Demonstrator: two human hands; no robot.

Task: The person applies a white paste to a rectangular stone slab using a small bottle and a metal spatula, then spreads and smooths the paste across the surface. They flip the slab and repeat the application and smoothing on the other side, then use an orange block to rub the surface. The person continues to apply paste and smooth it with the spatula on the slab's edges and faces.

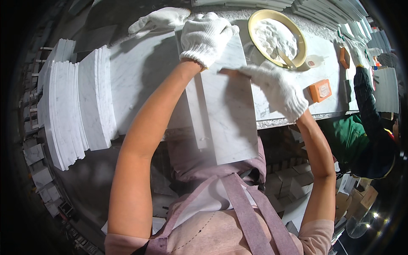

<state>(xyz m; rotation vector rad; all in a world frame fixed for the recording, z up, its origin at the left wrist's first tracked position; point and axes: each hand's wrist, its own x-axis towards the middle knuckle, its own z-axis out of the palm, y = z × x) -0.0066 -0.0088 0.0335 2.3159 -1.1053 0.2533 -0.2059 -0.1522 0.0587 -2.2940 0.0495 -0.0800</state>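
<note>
A pale grey-veined marble slab (pixel 231 127) lies lengthwise before me, its near end jutting past the bench's front edge. Along its left side shows a narrower marble strip (pixel 199 114). My left hand (pixel 206 37), in a white knit glove, is curled over the slab's far end and grips it. To the right, my right hand (pixel 274 87) is gloved too and slightly blurred. From it a brownish tip, apparently a bare outstretched finger, reaches over the slab's surface; whether it touches is unclear. Beyond sits a yellow bowl (pixel 251 40) of white powder or paste with a tool handle in it.
A spare white glove (pixel 159 21) lies at the far left. Stacked marble slabs (pixel 70 106) stand on the left, with more (pixel 340 17) at the back right. An orange block (pixel 320 90) and small bottle (pixel 315 61) rest right. Another person's dark sleeve (pixel 365 91) appears there.
</note>
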